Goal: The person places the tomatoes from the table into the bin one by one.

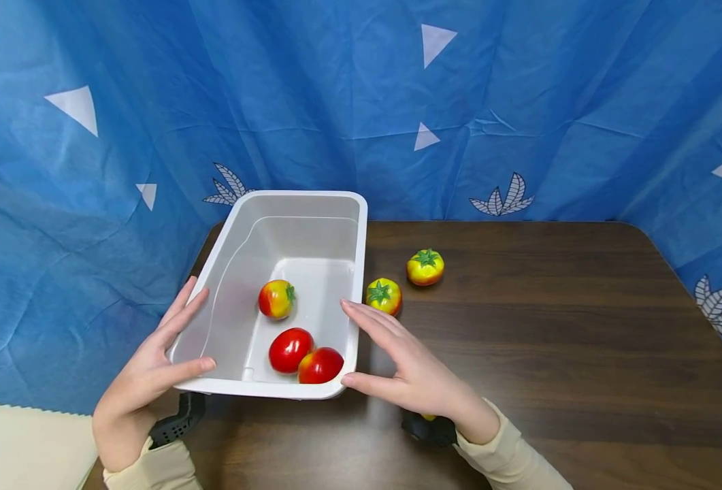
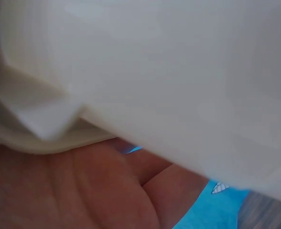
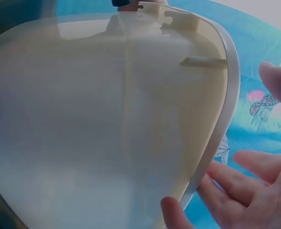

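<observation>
A white plastic bin [image 1: 302, 235] is tilted above the table's left part, its outer side filling the left wrist view. My left hand [image 1: 146, 374] grips the bin's left near corner, thumb over the rim and fingers along the outside. At the right rim, my right hand [image 1: 409, 364] has its fingers spread and fairly straight, with the fingertips right at the edge. Inside the bin lie a red-and-yellow toy tomato [image 1: 277, 299] with a green leafy top and two redder ones, a red tomato [image 1: 290, 350] and another tomato [image 1: 320, 366] in the near right corner.
Two yellow-and-red tomatoes stand on the dark wooden table [image 1: 556, 327]: one tomato [image 1: 384, 297] close beside the bin, another tomato [image 1: 425, 267] farther back. A yellow bit [image 1: 428, 416] shows beneath my right hand. Behind hangs a blue patterned curtain [image 1: 361, 102].
</observation>
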Demonstrator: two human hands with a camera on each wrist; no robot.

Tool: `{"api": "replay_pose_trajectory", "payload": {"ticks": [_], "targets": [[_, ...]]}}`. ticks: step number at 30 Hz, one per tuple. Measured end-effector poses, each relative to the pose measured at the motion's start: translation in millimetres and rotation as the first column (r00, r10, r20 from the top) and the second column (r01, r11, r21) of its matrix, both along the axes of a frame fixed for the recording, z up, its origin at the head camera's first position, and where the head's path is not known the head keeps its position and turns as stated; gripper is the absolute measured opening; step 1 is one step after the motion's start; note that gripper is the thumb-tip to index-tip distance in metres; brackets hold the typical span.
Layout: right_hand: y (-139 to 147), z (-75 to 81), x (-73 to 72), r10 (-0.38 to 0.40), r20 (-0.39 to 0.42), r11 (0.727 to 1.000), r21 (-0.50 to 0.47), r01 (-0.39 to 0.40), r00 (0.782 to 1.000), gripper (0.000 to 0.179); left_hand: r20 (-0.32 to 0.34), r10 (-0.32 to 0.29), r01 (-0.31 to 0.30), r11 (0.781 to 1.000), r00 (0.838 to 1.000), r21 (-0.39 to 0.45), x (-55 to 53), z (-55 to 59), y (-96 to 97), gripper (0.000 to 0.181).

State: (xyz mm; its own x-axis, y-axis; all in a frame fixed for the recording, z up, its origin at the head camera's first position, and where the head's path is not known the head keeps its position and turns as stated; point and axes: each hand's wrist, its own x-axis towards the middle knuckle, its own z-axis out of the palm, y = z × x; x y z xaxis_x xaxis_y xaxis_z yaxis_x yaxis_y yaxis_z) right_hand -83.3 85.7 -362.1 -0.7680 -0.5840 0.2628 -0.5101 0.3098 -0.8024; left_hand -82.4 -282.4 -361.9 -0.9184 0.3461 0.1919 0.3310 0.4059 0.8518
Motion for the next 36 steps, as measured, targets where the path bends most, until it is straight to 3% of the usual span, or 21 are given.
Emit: {"api": "replay_pose_trajectory", "payload": {"ticks": [8,15,22,28,36], "targets": [[6.1,-4.9,1.0,-0.005,0.039,0.997,-0.079,0.008,0.999,0.085,-0.003,0.000,0.000,1.000,1.000,0.005,0.4,0.2,-0.1,0.090],[12.7,-16.1,-0.2,-0.007,-0.024,0.989,-0.146,0.003,1.000,0.096,0.003,-0.002,0.002,1.000,1.000,0.022,-0.1,-0.6,-0.8,0.089],[27.3,-37.6,1.6,0.008,0.033,0.998,-0.056,-0.006,0.999,0.100,0.008,-0.002,0.001,0.999,1.000,0.046,-1.8,-0.6,-1.2,0.089],[41.1,-55.9,3.4,0.024,0.074,1.000,0.010,-0.025,0.997,0.097,-0.010,0.000,0.001,1.000,1.000,0.012,-0.3,0.1,-1.8,0.089],[58.8,-73.7,7.3,0.059,-0.007,0.996,0.064,-0.059,0.998,0.081,0.002,0.002,-0.002,1.000,1.000,0.017,-0.7,-0.3,-2.0,0.089]]}}
